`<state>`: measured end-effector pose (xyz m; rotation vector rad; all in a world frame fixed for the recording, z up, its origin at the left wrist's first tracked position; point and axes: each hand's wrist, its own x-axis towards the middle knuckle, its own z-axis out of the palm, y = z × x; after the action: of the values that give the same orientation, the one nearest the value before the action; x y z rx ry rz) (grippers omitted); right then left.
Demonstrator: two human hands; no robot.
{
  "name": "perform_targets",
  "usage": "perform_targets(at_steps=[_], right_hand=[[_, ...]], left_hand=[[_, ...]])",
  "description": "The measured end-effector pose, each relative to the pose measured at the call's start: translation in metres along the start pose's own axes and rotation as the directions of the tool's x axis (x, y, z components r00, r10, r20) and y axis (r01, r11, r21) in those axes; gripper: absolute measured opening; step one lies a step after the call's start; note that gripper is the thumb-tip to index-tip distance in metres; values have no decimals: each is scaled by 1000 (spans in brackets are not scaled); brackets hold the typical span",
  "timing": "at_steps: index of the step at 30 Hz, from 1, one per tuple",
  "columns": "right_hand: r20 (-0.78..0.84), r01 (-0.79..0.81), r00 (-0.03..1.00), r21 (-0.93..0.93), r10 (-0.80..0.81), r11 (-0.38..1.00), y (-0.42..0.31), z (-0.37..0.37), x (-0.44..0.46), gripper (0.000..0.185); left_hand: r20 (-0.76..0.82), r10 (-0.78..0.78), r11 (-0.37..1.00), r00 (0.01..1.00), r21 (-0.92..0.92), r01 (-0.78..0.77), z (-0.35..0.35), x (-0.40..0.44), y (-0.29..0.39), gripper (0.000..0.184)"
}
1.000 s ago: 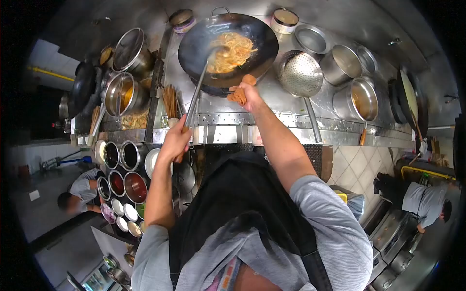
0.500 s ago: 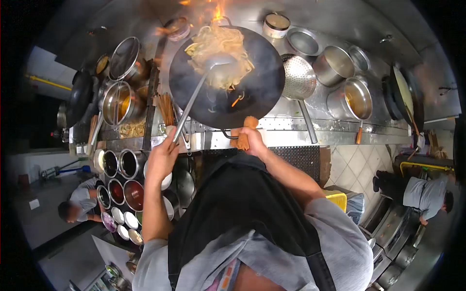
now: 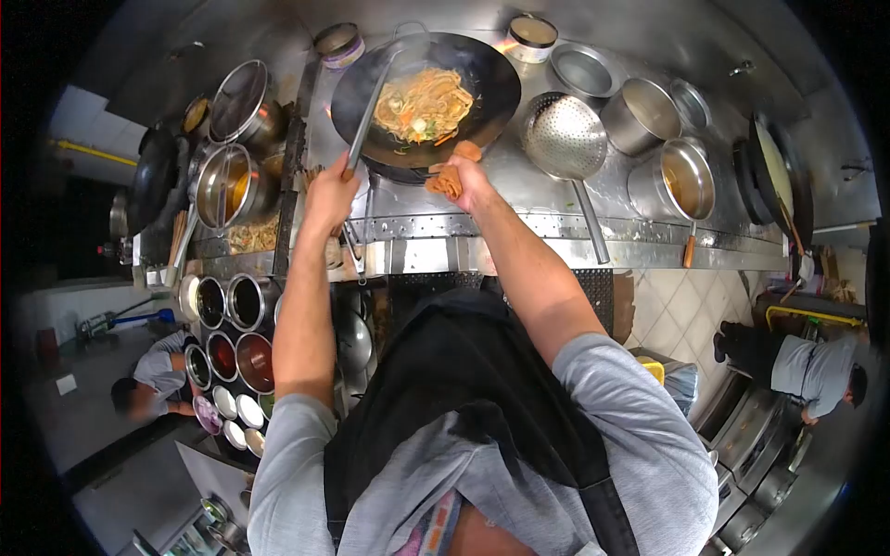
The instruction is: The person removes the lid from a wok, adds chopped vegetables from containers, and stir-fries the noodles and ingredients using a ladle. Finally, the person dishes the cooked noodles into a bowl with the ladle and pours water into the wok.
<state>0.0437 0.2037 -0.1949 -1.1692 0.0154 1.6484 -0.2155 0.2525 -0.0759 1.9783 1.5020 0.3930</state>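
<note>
My left hand [image 3: 331,196] is closed round the handle of a long metal ladle [image 3: 369,111], which slants up across the left part of a black wok [image 3: 498,88]. The ladle's bowl is hard to make out near the far rim. Noodles [image 3: 425,104] with bits of orange and green vegetable lie in the wok, lightly steaming. With an orange-brown cloth [image 3: 445,183] bunched in it, my right hand [image 3: 473,185] grips at the wok's near rim. The wok's near handle is hidden under the cloth.
Right of the wok lie a perforated strainer [image 3: 565,139] and metal pots [image 3: 640,116]. Pots with liquid [image 3: 225,190] stand at left. Sauce containers [image 3: 254,361] sit lower left. One person [image 3: 167,375] is at far left, another [image 3: 811,366] at far right.
The wok has moved away from me and tilted, and the noodles have dropped back into it from a tossed heap. Both hands have moved forward. The flames at the far rim have died down.
</note>
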Motion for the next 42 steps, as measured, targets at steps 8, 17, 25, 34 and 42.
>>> perform_targets(at_steps=[8, 17, 25, 34, 42], right_hand=[[-4, 54, 999, -15, -54, 998, 5, -4, 3, 23], [73, 41, 997, -53, -37, 998, 8, -12, 12, 34], [88, -12, 996, -53, 17, 999, 7, -15, 15, 26], [89, -31, 995, -75, 38, 997, 1, -16, 11, 26], [-27, 29, 999, 94, -26, 995, 6, 23, -68, 23]], left_hand=[[107, 99, 900, 989, 414, -135, -30, -42, 6, 53], [98, 36, 949, 995, 309, -64, -47, -66, 1, 55], [143, -14, 1000, 990, -23, 18, -32, -76, 3, 56], [13, 175, 977, 984, 122, -175, -5, -80, -25, 58], [431, -203, 961, 879, -85, 263, -136, -175, 37, 60]])
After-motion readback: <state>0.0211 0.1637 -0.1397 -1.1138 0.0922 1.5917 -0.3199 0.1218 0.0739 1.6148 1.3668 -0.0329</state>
